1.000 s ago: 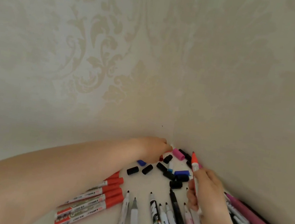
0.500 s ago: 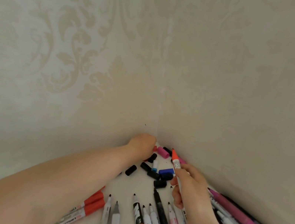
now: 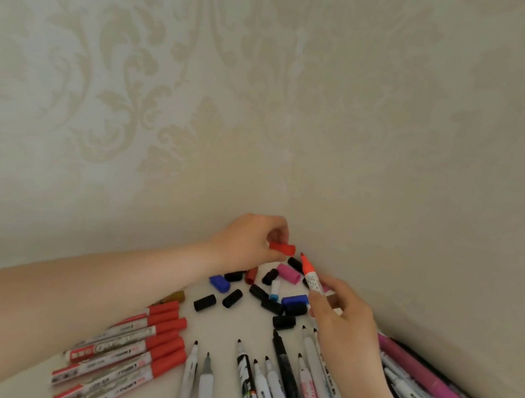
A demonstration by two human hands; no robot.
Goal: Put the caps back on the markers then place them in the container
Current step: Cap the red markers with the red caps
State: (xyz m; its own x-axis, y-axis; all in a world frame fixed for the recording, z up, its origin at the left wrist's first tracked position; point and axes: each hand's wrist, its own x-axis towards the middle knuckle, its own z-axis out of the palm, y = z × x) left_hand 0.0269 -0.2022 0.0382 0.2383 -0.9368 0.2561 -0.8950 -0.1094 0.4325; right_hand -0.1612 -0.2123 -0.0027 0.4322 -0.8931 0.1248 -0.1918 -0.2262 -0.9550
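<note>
My left hand (image 3: 249,240) pinches a red cap (image 3: 282,247) in the air near the wall corner. My right hand (image 3: 343,320) holds an uncapped red-tipped white marker (image 3: 310,275), tip pointing up toward the cap, a small gap between them. Below lie loose caps (image 3: 267,295) in black, blue, pink and dark red. Several capped red markers (image 3: 138,348) lie at lower left. Several uncapped white markers (image 3: 273,395) fan out at the bottom centre. No container is in view.
A pile of pink, purple, black and white pens (image 3: 430,390) lies against the right wall. Patterned beige walls (image 3: 268,113) meet in a corner just behind the caps. My left forearm (image 3: 64,297) crosses the lower left of the white surface.
My left hand has lifted out of the cap pile with a red cap pinched in it. The marker in my right hand stays raised, now close to the cap. The view has shifted.
</note>
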